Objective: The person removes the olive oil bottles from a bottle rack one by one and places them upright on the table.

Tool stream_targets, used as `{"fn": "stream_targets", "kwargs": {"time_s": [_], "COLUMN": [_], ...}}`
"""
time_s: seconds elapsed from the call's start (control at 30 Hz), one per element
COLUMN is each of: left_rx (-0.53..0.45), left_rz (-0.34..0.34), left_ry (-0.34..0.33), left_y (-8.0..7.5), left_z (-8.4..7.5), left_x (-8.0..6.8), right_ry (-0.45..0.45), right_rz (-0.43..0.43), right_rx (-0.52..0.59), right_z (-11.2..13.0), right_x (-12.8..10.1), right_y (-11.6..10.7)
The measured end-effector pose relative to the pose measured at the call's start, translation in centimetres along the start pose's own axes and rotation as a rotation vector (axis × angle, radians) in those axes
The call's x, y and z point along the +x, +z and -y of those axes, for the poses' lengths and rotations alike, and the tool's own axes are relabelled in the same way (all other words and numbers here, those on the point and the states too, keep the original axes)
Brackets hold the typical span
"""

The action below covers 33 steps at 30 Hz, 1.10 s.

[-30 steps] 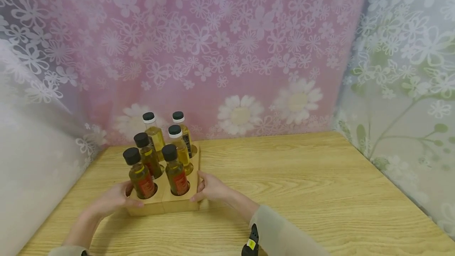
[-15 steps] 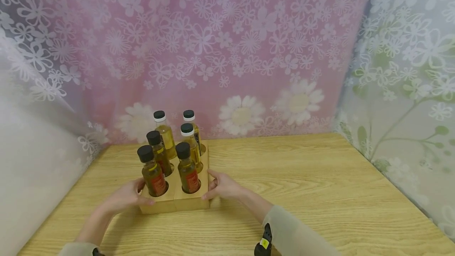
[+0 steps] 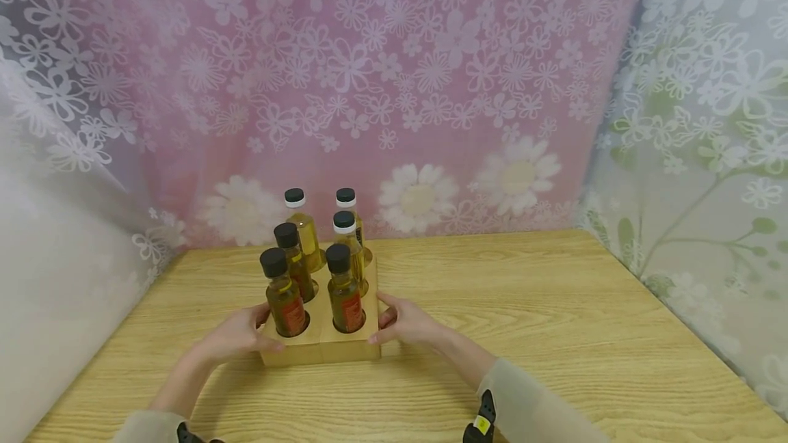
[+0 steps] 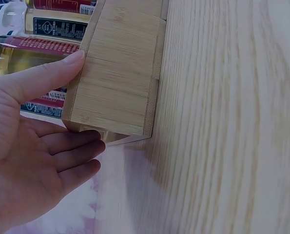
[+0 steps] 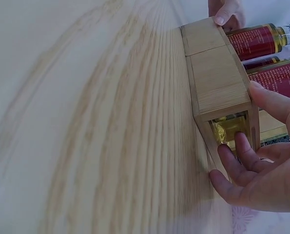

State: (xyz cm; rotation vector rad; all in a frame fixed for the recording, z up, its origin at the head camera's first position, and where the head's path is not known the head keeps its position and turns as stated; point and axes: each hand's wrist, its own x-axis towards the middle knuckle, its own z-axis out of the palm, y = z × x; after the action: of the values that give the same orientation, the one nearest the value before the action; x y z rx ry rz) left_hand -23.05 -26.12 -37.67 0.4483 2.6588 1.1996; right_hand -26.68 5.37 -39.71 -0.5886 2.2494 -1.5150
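Wooden bottle holder sits near the worktop's back-left corner, six oil bottles standing in it. Left hand grips its left side, thumb on top, fingers underneath. Right hand grips the right side, thumb on top, fingers pressed on the side wall.

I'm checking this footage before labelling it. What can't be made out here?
- Bottle label text: too small in the head view, cut off at the edge in both wrist views.
- Left hand fingertips: hidden behind the rack.
- Rack's far side: hidden by the bottles.
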Motion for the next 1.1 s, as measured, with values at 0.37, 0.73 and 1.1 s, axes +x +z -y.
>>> {"fn": "stream_targets", "kwargs": {"time_s": [0.37, 0.73, 1.1], "left_rx": [-0.002, -0.011, -0.017], "left_rz": [0.013, 0.001, 0.011], "left_ry": [0.021, -0.003, 0.003], "left_y": [1.2, 2.3, 3.0], "left_z": [-0.7, -1.6, -2.5], "left_x": [1.0, 1.7, 2.0], "right_ry": [-0.004, -0.014, -0.003], "right_rz": [0.010, -0.007, -0.020], "right_rx": [0.021, -0.030, -0.062], "right_z": [-0.5, -1.1, -1.1], "right_x": [-1.3, -2.5, -3.4], "right_y": [-1.4, -2.4, -3.4]}}
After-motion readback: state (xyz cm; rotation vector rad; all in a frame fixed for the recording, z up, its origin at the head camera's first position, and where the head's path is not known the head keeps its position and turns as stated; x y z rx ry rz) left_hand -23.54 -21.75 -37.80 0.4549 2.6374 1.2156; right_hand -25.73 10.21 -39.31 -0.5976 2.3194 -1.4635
